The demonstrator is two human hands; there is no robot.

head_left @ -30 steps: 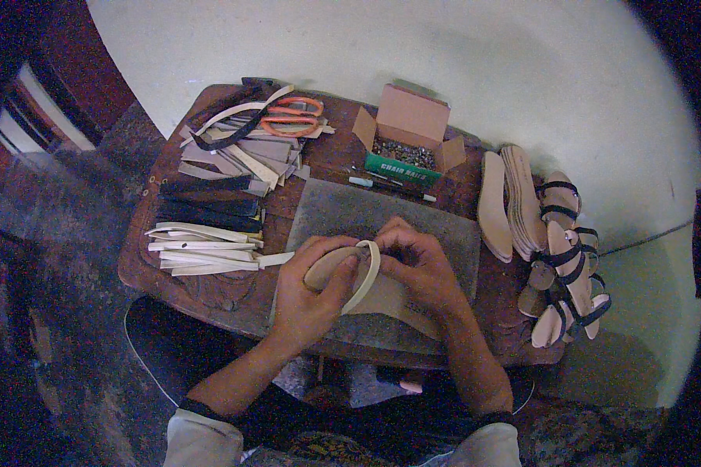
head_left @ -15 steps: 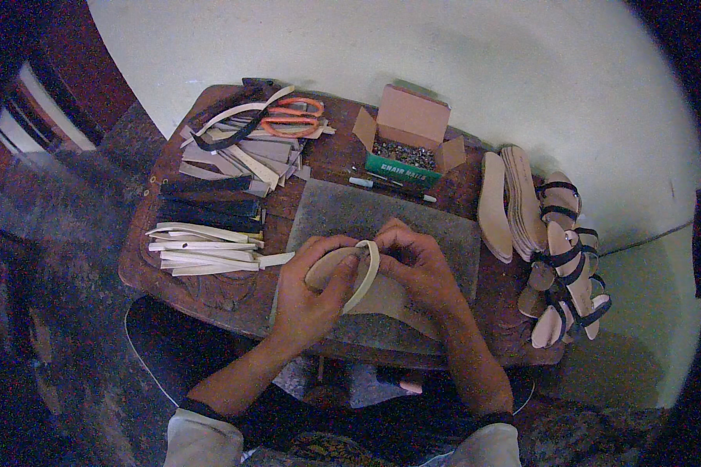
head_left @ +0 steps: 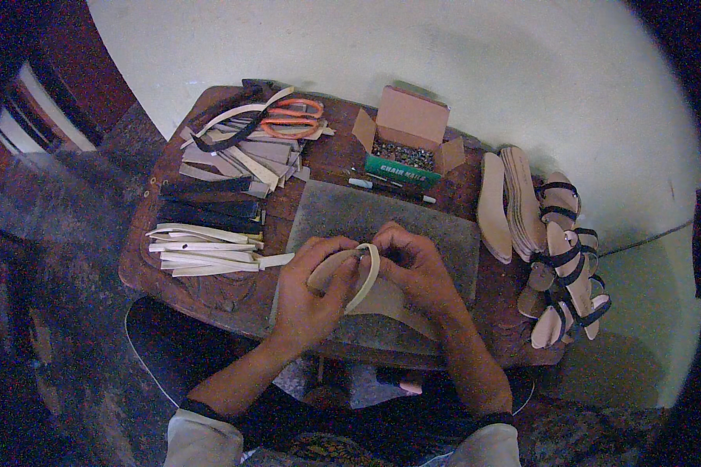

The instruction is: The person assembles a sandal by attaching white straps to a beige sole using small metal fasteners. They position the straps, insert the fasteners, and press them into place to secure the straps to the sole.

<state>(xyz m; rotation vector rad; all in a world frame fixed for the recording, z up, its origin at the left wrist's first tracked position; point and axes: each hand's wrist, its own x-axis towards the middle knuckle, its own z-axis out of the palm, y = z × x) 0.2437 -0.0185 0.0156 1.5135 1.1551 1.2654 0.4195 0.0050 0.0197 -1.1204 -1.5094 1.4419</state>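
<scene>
While my left hand (head_left: 310,289) cups the sole (head_left: 329,268) over the grey mat (head_left: 382,218) near the worktop's front edge, right hand (head_left: 414,265) fingers pinching the cream strap (head_left: 366,276) should, I judge, pull evenly.

A tan sandal sole (head_left: 382,300) lies tilted over the grey work mat, its front end raised and its wider end resting low toward the person. A pale cream strap (head_left: 366,274) arches over its front as a narrow loop, standing on edge. Both ends of the strap meet the sole near its upper tip, partly hidden.
</scene>
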